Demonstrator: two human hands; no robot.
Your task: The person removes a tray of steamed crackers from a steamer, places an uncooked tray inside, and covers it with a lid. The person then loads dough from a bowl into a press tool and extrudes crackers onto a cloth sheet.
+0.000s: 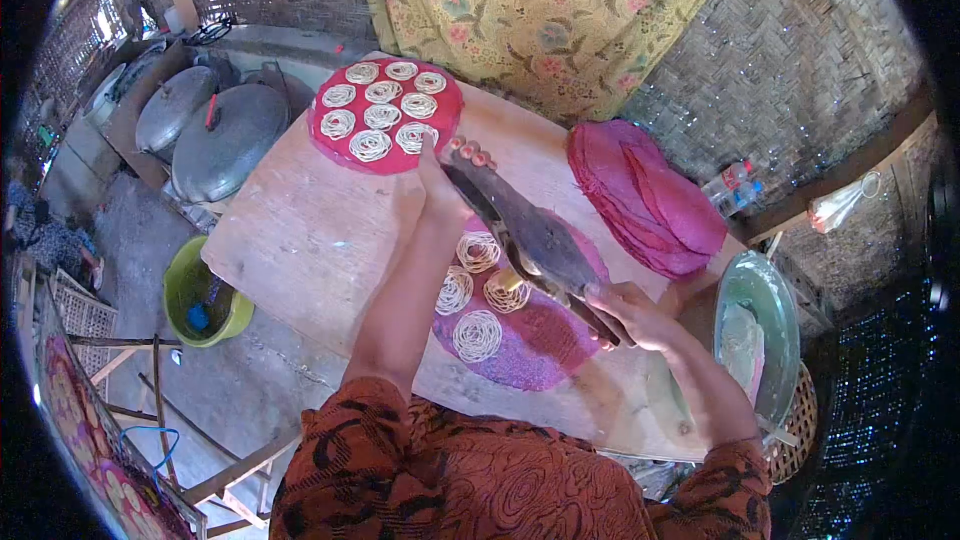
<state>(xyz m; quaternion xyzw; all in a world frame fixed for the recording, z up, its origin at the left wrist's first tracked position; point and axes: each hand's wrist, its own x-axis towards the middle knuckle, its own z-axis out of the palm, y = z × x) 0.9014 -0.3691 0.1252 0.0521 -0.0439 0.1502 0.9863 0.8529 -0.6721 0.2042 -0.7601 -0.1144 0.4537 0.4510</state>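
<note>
Both of my hands grip the ends of a long, dark noodle press (525, 230), held slantwise over the table. My left hand (448, 175) is closed around its upper end, and my right hand (632, 315) is wrapped around its lower end. Below the press lies a round pink mat (545, 355) bearing several coiled nests of pale strands. One yellowish nest (508, 290) sits directly under the press's pale, short tube. Nearest to me is a whiter nest (477, 337). Part of the mat is hidden by the press.
Another pink mat (325, 145), covered with nests, lies at the far left of the wooden table (290, 230). Stacked pink mats (640, 195) are on the right, with a green basin (785, 310) beyond. Lidded pots (230, 145) and a yellow-green bucket (240, 320) stand left.
</note>
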